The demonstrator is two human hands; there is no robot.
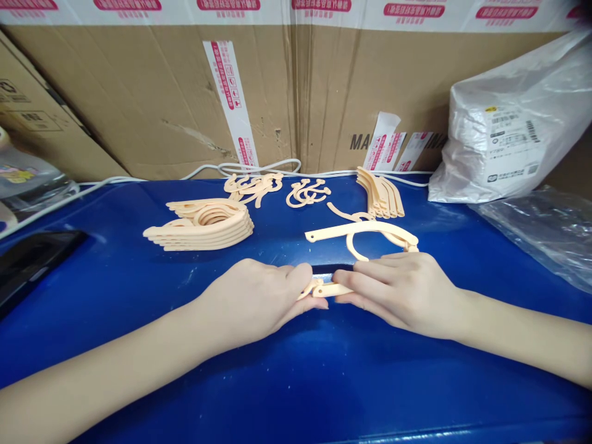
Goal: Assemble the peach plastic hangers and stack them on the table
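My left hand (259, 299) and my right hand (398, 290) meet at the middle of the blue table (296, 382). Both pinch small peach plastic pieces (324, 288) between their fingertips, end to end. A peach hanger arm with a hook (365, 233) curves out from behind my right hand and lies on the table just beyond it. A stack of folded peach hangers (203, 225) lies to the left, beyond my left hand.
Loose peach hooks (308, 192) and another heap of hooks (253, 186) lie at the back, beside a row of straight arms (380, 194). Cardboard boxes (296, 92) wall the back. A white cable (139, 180), a plastic bag (513, 129) and a black phone (32, 259) surround.
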